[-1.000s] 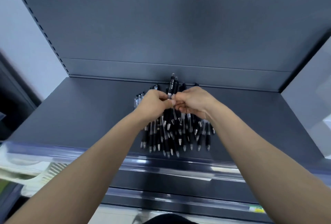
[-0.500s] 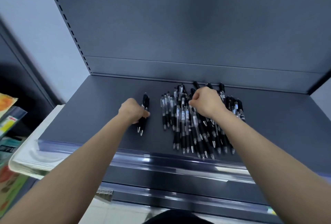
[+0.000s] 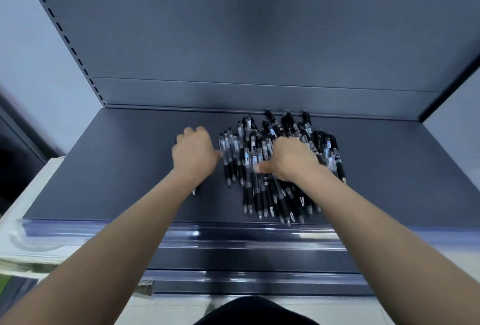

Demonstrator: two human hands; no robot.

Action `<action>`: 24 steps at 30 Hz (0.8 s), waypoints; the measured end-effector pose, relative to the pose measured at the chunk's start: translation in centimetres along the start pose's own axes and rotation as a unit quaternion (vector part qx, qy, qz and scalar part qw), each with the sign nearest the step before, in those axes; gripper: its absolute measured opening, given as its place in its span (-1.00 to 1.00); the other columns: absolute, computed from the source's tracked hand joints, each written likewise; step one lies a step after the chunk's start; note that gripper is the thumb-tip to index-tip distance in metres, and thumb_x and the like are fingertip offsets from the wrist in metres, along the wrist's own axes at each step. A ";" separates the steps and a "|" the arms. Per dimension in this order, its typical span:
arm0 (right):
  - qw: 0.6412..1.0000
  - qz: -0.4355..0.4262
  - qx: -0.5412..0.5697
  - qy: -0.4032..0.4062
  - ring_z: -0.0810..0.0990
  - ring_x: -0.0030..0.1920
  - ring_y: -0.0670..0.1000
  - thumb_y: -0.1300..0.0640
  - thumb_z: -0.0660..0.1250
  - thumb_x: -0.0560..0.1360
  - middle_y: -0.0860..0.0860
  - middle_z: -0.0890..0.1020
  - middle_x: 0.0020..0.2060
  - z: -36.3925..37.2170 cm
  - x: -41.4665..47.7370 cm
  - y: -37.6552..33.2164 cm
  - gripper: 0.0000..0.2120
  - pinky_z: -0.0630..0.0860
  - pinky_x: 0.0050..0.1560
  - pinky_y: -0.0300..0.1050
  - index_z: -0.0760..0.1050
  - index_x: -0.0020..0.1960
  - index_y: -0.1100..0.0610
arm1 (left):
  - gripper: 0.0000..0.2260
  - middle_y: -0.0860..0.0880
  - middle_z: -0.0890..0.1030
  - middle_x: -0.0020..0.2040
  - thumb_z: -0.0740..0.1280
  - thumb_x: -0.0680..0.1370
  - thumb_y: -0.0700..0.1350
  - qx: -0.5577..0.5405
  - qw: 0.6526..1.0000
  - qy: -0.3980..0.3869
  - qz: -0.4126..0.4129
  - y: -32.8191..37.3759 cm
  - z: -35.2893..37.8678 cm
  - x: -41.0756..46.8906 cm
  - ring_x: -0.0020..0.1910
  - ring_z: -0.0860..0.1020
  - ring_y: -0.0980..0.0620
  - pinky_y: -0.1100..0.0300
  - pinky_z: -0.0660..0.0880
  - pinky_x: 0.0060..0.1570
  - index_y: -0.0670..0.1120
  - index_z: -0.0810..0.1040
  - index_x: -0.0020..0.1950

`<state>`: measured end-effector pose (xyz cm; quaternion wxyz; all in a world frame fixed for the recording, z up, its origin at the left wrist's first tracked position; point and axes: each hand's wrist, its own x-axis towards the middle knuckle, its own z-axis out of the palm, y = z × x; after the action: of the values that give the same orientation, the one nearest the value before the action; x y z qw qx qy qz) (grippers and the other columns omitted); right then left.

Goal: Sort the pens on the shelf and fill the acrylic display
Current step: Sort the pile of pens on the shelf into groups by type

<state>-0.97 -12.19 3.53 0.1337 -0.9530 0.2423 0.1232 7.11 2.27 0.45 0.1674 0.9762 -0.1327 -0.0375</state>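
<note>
compared with 0.5 s ago, the left hand [image 3: 194,154] now covers the set-aside pens [image 3: 193,191], with only 1 tip by the wrist and a dark end past the knuckles showing. the right hand [image 3: 288,161] sits lower in the pile of pens [image 3: 235,158], thumb out to the left. both lots lie on the shelf [image 3: 117,168]: the pile runs from the back edge almost to the front edge, and the set-aside pens lie just left of it. the left fingers curl down over their pens, but i cannot tell whether they grip. the right fingers are hidden, so i cannot tell their hold. no acrylic display is in view. to sort well, pinch 1 pen type at a time, lift it clear of the tangle, and lay it tips forward beside its group.
</note>
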 end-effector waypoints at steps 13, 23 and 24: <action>0.995 -0.013 0.095 -0.022 0.55 -0.30 0.06 0.09 0.50 0.38 0.05 0.54 -0.38 0.6 0.4 1.4 -0.75 0.59 -0.13 -0.10 0.58 -0.11 0.27 | -0.82 -0.25 0.55 -0.29 0.48 0.42 -0.16 -0.262 0.945 -0.193 0.036 3.3 2.5 -1.1 -0.35 0.46 -0.04 0.05 0.53 -0.24 -0.19 0.51 -0.17; 0.984 -0.013 0.148 -0.093 0.40 -0.47 -0.10 0.13 0.39 0.49 -0.01 0.51 -0.44 0.2 0.3 1.8 -0.80 0.35 -0.35 -0.28 0.59 -0.03 0.28 | -0.86 -0.07 0.52 -0.36 0.46 0.42 -0.27 -0.382 0.894 -0.232 -0.013 3.4 2.2 -1.2 -0.44 0.49 0.09 0.36 0.48 -0.47 -0.19 0.50 -0.21; 0.983 -0.013 0.156 -0.098 0.40 -0.49 -0.10 0.15 0.39 0.49 0.00 0.51 -0.44 0.1 0.3 1.7 -0.85 0.34 -0.38 -0.29 0.57 -0.08 0.26 | -0.87 -0.07 0.52 -0.37 0.45 0.43 -0.28 -0.389 0.890 -0.238 -0.011 3.4 2.0 -1.2 -0.45 0.48 0.11 0.38 0.47 -0.48 -0.19 0.51 -0.22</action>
<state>-1.61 -13.75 2.97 0.3054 -0.9068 0.2320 0.1749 4.92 -1.14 -0.23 0.4967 0.7962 -0.1323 -0.3192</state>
